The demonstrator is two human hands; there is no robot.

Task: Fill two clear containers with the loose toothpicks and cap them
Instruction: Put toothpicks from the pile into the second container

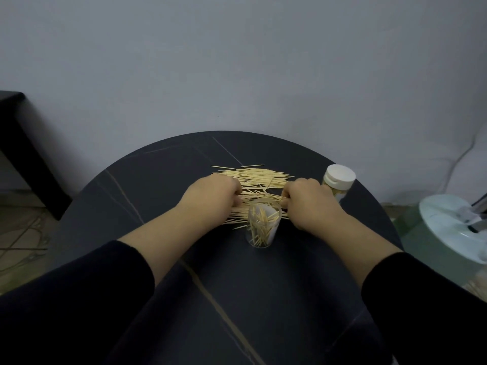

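A pile of loose toothpicks [257, 177] lies on the round black table [163, 180]. In front of it stands an uncapped clear container [263, 227], partly filled with toothpicks. My left hand [210, 192] and my right hand [307, 197] sit at either end of a bundle of toothpicks just behind the container, fingers curled onto the bundle's ends. A second clear container [338, 181] with a white cap stands at the right, behind my right hand, with toothpicks inside.
A grey wall rises just behind the table. A dark piece of furniture [18, 143] stands at the left. At the right, a white round base with a metal stand [456, 227] sits on a glass surface. Cables lie on the floor at the left.
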